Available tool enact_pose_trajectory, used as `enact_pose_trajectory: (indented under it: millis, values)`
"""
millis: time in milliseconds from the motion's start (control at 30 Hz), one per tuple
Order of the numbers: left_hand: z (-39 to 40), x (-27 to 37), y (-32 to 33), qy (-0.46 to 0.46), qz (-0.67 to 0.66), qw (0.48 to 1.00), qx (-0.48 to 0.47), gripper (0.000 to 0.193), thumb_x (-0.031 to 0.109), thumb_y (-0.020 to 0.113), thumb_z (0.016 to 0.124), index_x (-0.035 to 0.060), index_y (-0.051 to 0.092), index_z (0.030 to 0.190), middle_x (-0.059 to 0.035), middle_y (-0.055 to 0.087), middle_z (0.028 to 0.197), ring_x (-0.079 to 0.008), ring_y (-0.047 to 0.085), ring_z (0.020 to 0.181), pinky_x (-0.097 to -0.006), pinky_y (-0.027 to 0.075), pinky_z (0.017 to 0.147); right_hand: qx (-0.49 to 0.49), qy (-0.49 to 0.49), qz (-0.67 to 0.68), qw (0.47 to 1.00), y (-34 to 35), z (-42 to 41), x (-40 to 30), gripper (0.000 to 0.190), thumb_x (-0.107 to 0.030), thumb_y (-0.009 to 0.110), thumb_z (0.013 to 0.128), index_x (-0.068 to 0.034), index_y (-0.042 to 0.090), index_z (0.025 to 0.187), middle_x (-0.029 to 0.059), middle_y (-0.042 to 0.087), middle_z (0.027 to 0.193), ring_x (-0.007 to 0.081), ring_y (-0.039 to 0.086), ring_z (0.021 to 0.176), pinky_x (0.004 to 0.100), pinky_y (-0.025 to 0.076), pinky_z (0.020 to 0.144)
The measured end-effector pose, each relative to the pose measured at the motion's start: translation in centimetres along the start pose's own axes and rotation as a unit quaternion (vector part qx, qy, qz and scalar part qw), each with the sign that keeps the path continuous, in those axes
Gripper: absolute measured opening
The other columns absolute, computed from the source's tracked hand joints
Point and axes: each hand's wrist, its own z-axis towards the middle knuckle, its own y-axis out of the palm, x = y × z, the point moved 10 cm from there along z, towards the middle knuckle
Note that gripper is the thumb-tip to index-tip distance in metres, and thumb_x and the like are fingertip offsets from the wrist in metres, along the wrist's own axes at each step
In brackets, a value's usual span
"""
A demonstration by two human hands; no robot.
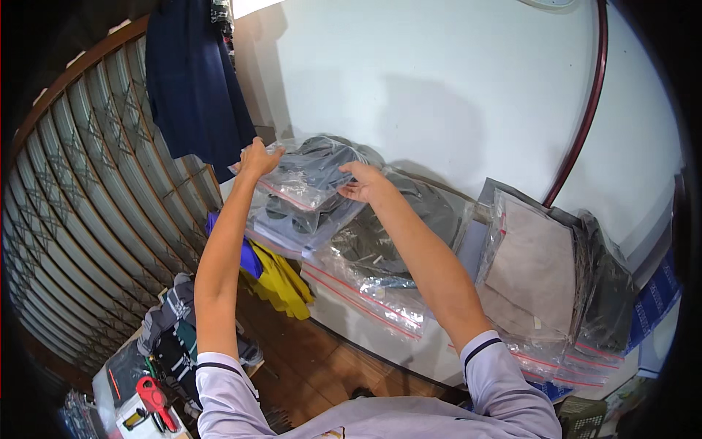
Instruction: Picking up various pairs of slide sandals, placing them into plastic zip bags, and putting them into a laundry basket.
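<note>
A clear zip plastic bag [299,192] with dark folded clothing in it lies on top of a stack of bagged garments against the wall. My left hand [259,157] grips the bag's far left edge. At its right side is my right hand [362,182], thumb and fingers apart. Whether those fingers press on the plastic is hard to tell. Underneath is another bag [274,225] with a light-coloured garment. To the right, below my right forearm, a bag of dark olive clothing [373,236] has a red-striped zip edge.
Bagged beige garments [532,263] and dark ones [606,296] stand farther right on the white ledge [351,307]. Navy cloth [192,82] hangs beside a folding metal gate [104,208]. Yellow cloth [277,280] droops over the ledge. A red tape dispenser [156,400] lies at lower left.
</note>
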Motion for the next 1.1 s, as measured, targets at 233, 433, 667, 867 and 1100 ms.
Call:
enact_pose_trajectory:
  millis: [233, 433, 667, 867, 1100]
  values:
    - [4.8, -2.4, 6.9, 0.025, 0.013, 0.991, -0.134, 0.079, 0.047, 0.071, 0.075, -0.0033, 0.053, 0.133, -0.0263, 0.054, 0.135, -0.0363, 0.052, 0.128, -0.0553, 0.035, 0.107, -0.041, -0.011, -0.055, 0.998, 1.6, 2.0, 0.3, 0.023, -0.011, 0.069, 0.088, 0.004, 0.057, 0.099, 0.017, 0.064, 0.09, 0.0217, 0.066, 0.073, 0.0278, 0.053, 0.054]
    - [3.6, -0.8, 5.7, 0.054, -0.045, 0.995, -0.069, 0.069, 0.037, 0.07, 0.07, -0.0082, 0.06, 0.12, -0.0281, 0.063, 0.12, -0.0374, 0.061, 0.115, -0.0351, 0.048, 0.097, 0.039, -0.076, -0.095, 0.992, 0.4, 0.8, -1.2, 0.017, -0.012, 0.071, 0.085, 0.003, 0.062, 0.087, 0.0129, 0.066, 0.077, 0.015, 0.063, 0.06, 0.0233, 0.049, 0.046]
    - [-0.3, -2.7, -0.3, 0.026, -0.187, 0.982, 0.022, 0.059, 0.034, 0.076, 0.066, -0.0065, 0.062, 0.107, -0.0215, 0.069, 0.103, -0.0292, 0.067, 0.096, -0.0359, 0.051, 0.087, 0.01, -0.153, -0.113, 0.982, 2.8, -5.1, -3.4, 0.017, -0.01, 0.072, 0.078, 0.004, 0.062, 0.079, 0.011, 0.063, 0.069, 0.0138, 0.057, 0.051, 0.0251, 0.048, 0.043]
    - [-9.9, 1.4, -6.7, 0.022, -0.303, 0.951, 0.056, 0.048, 0.023, 0.075, 0.07, -0.007, 0.062, 0.105, -0.0137, 0.071, 0.09, -0.0179, 0.068, 0.081, -0.0277, 0.052, 0.078, -0.014, -0.217, -0.14, 0.966, 1.6, -12.0, -4.1, 0.023, -0.015, 0.074, 0.073, 0.002, 0.06, 0.08, 0.0069, 0.059, 0.067, 0.0135, 0.055, 0.053, 0.028, 0.05, 0.048]
    - [-26.6, 1.1, -12.5, 0.006, -0.392, 0.916, 0.086, 0.035, 0.011, 0.066, 0.081, -0.0068, 0.063, 0.111, -0.0092, 0.071, 0.092, -0.0126, 0.065, 0.084, -0.0244, 0.049, 0.077, -0.04, -0.287, -0.17, 0.942, 0.3, -26.3, -0.3, 0.063, -0.015, 0.074, 0.071, 0.011, 0.041, 0.118, 0.0158, 0.061, 0.091, 0.0194, 0.062, 0.072, 0.0309, 0.052, 0.05]
